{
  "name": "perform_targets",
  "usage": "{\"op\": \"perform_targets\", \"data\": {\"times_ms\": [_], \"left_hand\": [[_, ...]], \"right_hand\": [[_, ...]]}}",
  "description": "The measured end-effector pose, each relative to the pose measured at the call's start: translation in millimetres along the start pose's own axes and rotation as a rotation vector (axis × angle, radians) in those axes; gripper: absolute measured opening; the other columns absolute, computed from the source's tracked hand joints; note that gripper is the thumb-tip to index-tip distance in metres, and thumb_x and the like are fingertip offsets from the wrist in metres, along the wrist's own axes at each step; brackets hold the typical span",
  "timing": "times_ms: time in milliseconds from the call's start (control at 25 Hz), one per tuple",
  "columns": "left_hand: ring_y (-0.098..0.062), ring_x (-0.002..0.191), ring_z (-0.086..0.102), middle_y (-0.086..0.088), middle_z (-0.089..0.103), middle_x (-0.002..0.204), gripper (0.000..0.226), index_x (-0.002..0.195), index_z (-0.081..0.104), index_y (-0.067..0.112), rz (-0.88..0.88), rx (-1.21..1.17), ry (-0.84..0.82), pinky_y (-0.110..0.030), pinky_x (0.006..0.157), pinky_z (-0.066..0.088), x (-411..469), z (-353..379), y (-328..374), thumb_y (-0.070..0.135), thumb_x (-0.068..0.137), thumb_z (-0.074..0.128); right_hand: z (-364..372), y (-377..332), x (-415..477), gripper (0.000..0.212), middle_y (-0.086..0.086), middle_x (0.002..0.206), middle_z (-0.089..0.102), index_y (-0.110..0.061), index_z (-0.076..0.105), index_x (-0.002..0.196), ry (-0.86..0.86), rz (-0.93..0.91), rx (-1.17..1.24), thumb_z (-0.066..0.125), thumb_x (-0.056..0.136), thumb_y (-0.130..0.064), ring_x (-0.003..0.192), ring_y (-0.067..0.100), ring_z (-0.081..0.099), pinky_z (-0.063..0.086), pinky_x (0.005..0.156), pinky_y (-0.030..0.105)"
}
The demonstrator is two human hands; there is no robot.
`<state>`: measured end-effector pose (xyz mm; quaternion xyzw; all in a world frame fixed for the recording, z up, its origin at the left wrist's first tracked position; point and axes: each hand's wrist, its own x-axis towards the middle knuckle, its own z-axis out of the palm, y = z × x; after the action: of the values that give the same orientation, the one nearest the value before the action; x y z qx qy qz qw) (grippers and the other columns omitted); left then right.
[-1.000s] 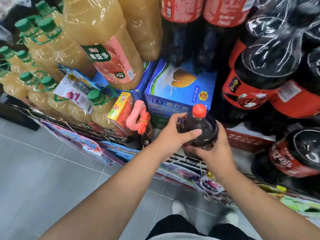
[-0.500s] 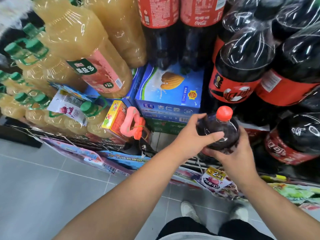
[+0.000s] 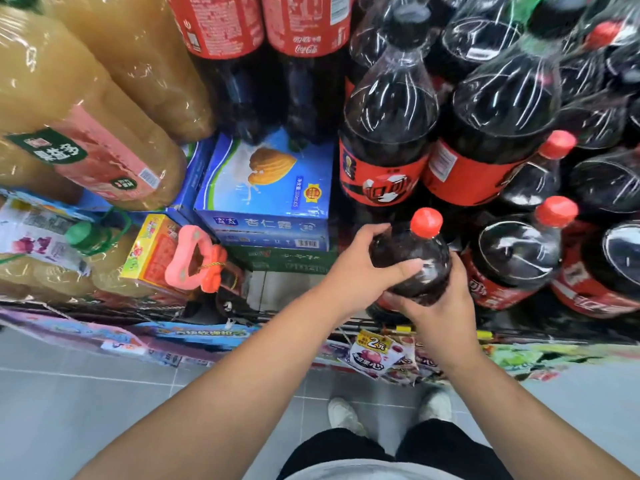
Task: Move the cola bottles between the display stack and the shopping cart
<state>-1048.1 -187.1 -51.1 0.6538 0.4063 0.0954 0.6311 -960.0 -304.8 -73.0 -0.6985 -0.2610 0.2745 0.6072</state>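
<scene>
A shopper holds a red-capped cola bottle (image 3: 410, 252) upright beside the display stack (image 3: 391, 133), left hand (image 3: 363, 268) curled round its shoulder, right hand (image 3: 441, 315) wrapped round its side, seemingly sharing the weight.

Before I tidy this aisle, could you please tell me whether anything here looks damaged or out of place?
The paper flyers just below the held cola bottle are crumpled and hang askew. The stacked bottles look intact.
</scene>
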Motion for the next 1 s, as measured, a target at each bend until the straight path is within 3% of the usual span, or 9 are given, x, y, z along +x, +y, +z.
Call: {"op": "perform_targets", "data": {"times_ms": [200,320,520,680,760,840,920,1000], "left_hand": [[-0.015,0.12,0.065,0.008,0.067,0.129,0.091,0.136,0.05,0.038,-0.001,-0.01,-0.035,-0.053,0.104,0.052,8,8,3,0.064,0.054,0.08],[-0.012,0.125,0.06,0.01,0.063,0.134,0.094,0.141,0.045,0.042,0.026,0.053,-0.047,-0.043,0.111,0.047,10,12,4,0.068,0.056,0.076],[-0.008,0.131,0.055,0.008,0.057,0.143,0.096,0.145,0.037,0.044,0.082,0.081,-0.083,-0.036,0.117,0.04,9,19,1,0.058,0.061,0.08],[-0.008,0.13,0.056,0.01,0.058,0.142,0.093,0.14,0.036,0.052,0.082,0.089,-0.071,-0.038,0.117,0.041,11,19,-2,0.062,0.058,0.08],[-0.006,0.129,0.057,0.012,0.059,0.14,0.094,0.14,0.036,0.05,0.08,0.066,-0.072,-0.038,0.117,0.041,12,19,-3,0.061,0.057,0.08],[-0.004,0.129,0.057,0.014,0.058,0.138,0.094,0.14,0.036,0.046,0.083,0.051,-0.076,-0.038,0.118,0.041,13,20,-3,0.059,0.057,0.08],[-0.006,0.131,0.055,0.013,0.056,0.139,0.097,0.141,0.034,0.045,0.089,0.072,-0.066,-0.038,0.119,0.039,13,23,-4,0.059,0.056,0.08],[-0.009,0.136,0.05,0.01,0.052,0.146,0.108,0.146,0.03,0.045,0.101,0.134,-0.046,-0.04,0.12,0.037,12,28,-6,0.059,0.053,0.083]], "right_hand": [[-10,3,1,0.085,-0.015,0.116,0.062,-0.029,0.048,0.126,0.038,0.01,-0.055,0.093,0.057,-0.008,0.105,-0.004,0.061,0.046,0.088,0.011],[-13,5,5,0.087,-0.015,0.118,0.062,-0.033,0.045,0.128,0.05,0.034,-0.101,0.093,0.058,-0.018,0.106,-0.004,0.06,0.046,0.089,0.012],[-24,5,6,0.088,-0.023,0.117,0.061,-0.03,0.042,0.136,-0.001,0.053,-0.175,0.09,0.063,-0.018,0.106,-0.012,0.057,0.042,0.085,0.003],[-42,6,-1,0.077,-0.024,0.122,0.062,-0.037,0.046,0.135,-0.071,0.059,-0.282,0.086,0.071,-0.024,0.116,-0.003,0.058,0.047,0.101,0.028],[-52,8,-7,0.073,-0.032,0.12,0.057,-0.038,0.045,0.136,-0.066,0.096,-0.332,0.084,0.074,-0.032,0.119,-0.002,0.054,0.046,0.104,0.034],[-60,8,-12,0.072,-0.027,0.12,0.058,-0.031,0.047,0.139,-0.014,0.118,-0.387,0.082,0.076,-0.036,0.119,0.003,0.055,0.047,0.105,0.037],[-69,5,-14,0.061,-0.014,0.111,0.066,-0.025,0.057,0.13,0.046,0.132,-0.44,0.081,0.076,-0.038,0.109,0.007,0.061,0.052,0.097,0.038],[-79,1,-14,0.039,-0.009,0.087,0.066,-0.025,0.062,0.108,0.11,0.143,-0.476,0.081,0.076,-0.039,0.085,0.009,0.064,0.055,0.081,0.038]]}}
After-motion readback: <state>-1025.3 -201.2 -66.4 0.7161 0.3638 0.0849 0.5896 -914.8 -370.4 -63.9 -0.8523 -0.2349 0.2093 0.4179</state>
